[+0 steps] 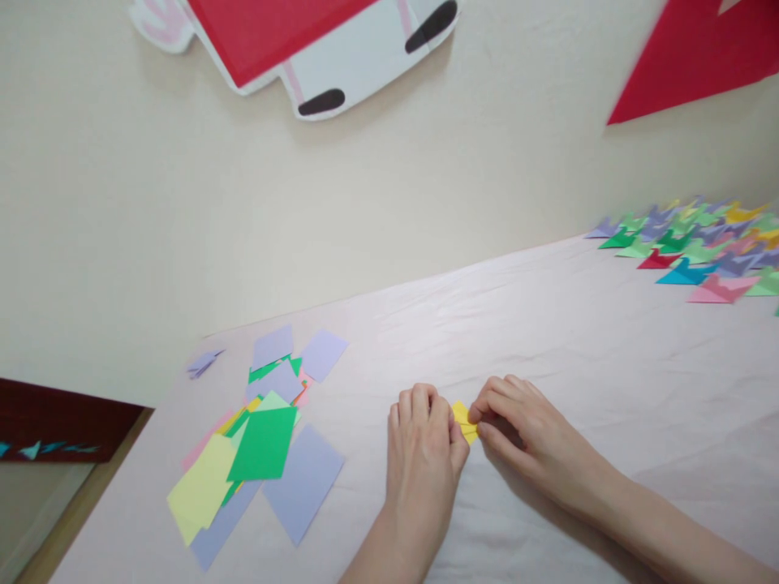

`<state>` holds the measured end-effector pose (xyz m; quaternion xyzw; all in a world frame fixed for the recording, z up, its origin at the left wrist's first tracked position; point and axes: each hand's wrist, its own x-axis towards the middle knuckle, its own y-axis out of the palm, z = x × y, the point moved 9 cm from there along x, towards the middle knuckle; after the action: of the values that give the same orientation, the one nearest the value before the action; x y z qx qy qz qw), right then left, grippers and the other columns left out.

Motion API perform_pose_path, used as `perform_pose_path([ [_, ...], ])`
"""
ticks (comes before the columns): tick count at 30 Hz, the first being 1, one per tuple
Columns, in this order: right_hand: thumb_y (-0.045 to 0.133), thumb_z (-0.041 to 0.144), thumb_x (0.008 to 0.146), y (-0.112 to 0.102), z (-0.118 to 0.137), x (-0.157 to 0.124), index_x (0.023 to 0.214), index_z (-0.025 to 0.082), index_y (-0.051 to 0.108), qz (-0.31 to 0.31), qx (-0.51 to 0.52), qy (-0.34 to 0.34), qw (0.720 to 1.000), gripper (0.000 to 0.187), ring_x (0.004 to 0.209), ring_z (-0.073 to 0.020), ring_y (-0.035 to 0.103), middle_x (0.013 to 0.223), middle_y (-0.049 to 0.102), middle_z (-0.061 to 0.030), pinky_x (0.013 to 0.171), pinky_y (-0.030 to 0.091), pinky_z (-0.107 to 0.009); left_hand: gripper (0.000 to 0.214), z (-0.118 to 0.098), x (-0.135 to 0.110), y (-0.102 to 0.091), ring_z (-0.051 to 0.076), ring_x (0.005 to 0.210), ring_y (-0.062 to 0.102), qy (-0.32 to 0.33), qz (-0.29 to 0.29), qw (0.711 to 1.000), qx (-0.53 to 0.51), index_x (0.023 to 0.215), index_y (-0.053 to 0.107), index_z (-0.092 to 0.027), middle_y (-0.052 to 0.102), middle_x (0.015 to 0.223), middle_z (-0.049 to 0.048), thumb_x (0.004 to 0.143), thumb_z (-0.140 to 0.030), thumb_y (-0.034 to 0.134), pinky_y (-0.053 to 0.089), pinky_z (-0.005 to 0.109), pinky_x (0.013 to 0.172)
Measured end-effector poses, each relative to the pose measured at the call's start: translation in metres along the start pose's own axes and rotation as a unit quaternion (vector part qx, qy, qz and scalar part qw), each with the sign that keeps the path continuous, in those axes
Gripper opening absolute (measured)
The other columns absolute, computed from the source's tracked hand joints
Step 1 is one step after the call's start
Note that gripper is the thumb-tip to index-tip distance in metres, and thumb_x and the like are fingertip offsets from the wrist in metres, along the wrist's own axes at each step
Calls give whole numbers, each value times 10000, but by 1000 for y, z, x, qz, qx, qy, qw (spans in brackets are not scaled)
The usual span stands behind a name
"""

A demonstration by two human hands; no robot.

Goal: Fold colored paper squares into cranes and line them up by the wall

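Note:
A small folded piece of yellow paper [463,421] lies on the pale pink tablecloth [548,324] between my two hands. My left hand [423,450] has its fingers curled and pinches the left side of the yellow paper. My right hand [517,426] pinches the paper's right side with curled fingertips. Most of the yellow paper is hidden by my fingers.
A loose pile of coloured paper squares [261,446], green, yellow and lavender, lies left of my hands. Many folded paper shapes [699,243] cover the table's far right corner. One small lavender folded piece [204,362] sits near the back edge. Red and white paper decorations [292,40] hang on the wall.

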<state>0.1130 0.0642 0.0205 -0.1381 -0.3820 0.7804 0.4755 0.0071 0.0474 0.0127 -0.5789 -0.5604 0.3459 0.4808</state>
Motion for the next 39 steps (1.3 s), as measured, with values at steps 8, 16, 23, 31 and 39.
perform_pose_path([
  [8,622,174,851,6,-1,3,776,198,556,-40,-62,46,996,103,792,-204,501,817,573,-17,737,352,-355,138,-1,-1,0,236,895,479,0,6,1000,9,875,521,-199,524,972,33,837,-70,553,440,410,768],
  [16,502,82,848,4,0,2,816,195,583,-26,-31,34,999,143,807,-202,507,838,590,-32,736,364,-348,164,-2,-2,0,234,885,479,3,-14,999,35,874,524,-195,524,946,34,831,-40,493,436,400,760],
  [23,437,27,811,1,0,1,855,207,616,-24,-6,18,1000,258,835,-210,525,855,610,-45,753,391,-358,168,-2,-2,-1,233,889,469,5,-13,999,30,859,509,-194,515,945,35,827,-32,481,421,394,768],
  [31,572,119,838,3,-1,4,803,215,622,-30,-25,44,998,113,811,-205,524,825,607,-21,747,351,-349,142,0,-4,-6,229,897,466,-22,5,999,-32,870,457,-215,500,951,28,848,-84,507,398,405,807],
  [39,571,90,817,3,-1,4,798,211,620,-34,-20,42,998,132,813,-204,517,828,609,-22,746,339,-345,218,0,-3,-9,232,925,454,-28,8,994,-107,880,418,-227,485,965,29,787,-39,478,372,412,832],
])
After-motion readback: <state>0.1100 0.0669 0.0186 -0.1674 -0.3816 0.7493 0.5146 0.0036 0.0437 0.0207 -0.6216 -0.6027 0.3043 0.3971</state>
